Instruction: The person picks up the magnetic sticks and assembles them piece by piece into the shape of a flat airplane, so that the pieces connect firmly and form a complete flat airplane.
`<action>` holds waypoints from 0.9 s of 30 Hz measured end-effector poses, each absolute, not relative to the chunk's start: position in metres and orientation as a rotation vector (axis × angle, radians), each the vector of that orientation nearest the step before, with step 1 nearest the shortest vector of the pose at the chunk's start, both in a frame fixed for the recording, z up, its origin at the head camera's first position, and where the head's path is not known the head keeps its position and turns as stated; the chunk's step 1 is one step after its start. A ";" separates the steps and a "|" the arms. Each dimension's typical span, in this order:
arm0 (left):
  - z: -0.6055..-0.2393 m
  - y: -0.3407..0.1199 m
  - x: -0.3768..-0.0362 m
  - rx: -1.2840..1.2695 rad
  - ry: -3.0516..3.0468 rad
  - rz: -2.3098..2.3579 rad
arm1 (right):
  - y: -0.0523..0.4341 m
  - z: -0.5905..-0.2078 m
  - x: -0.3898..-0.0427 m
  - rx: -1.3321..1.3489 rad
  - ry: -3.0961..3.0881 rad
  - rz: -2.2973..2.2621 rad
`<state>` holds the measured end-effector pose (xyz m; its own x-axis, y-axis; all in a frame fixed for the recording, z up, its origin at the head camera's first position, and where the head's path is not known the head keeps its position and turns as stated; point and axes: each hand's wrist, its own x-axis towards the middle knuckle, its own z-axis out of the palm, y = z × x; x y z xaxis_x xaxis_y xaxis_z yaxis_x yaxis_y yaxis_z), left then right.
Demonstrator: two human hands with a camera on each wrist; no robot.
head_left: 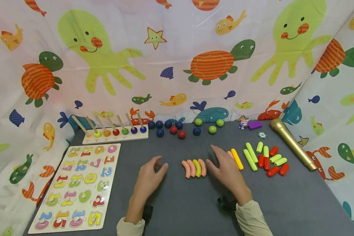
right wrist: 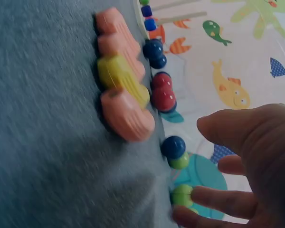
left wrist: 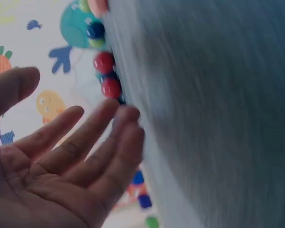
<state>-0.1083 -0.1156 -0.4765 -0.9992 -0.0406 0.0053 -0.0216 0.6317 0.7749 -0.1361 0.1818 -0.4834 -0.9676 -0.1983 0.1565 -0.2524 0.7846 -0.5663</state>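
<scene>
A row of curved, ridged pieces lies side by side on the dark grey tabletop in the head view: two pink pieces at the left, a yellow-green piece, then a pink piece. Left of the row, my left hand hovers with thumb and fingers apart, holding nothing. My right hand is at the row's right end, its thumb close beside the last pink piece; the right wrist view shows its fingers spread and free. A yellow stick and a partly hidden pink piece lie just past the right hand.
Green sticks and red pieces lie at the right, near a gold microphone. Blue, red and green balls line the back, beside a peg board. A number puzzle board covers the left.
</scene>
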 end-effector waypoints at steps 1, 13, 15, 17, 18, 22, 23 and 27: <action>-0.477 -0.113 -0.110 0.049 -2.793 -1.415 | 0.180 -0.484 -0.136 0.367 -2.879 0.953; -0.485 -0.071 -0.120 -0.077 -2.859 -1.455 | 0.158 -0.496 -0.130 0.355 -2.873 1.053; -0.485 -0.063 -0.120 -0.091 -2.904 -1.363 | 0.155 -0.499 -0.129 0.342 -2.883 1.053; -0.483 -0.056 -0.120 -0.106 -2.940 -1.250 | 0.153 -0.500 -0.129 0.336 -2.891 1.042; -0.483 -0.053 -0.121 -0.105 -2.962 -1.187 | 0.152 -0.499 -0.129 0.335 -2.896 1.035; -0.484 -0.045 -0.122 -0.098 -3.007 -1.004 | 0.150 -0.497 -0.130 0.327 -2.927 1.010; -0.486 -0.045 -0.123 -0.097 -3.016 -0.981 | 0.150 -0.496 -0.131 0.323 -2.932 1.007; -0.486 -0.045 -0.125 -0.106 -3.031 -0.976 | 0.151 -0.496 -0.132 0.258 -2.941 0.988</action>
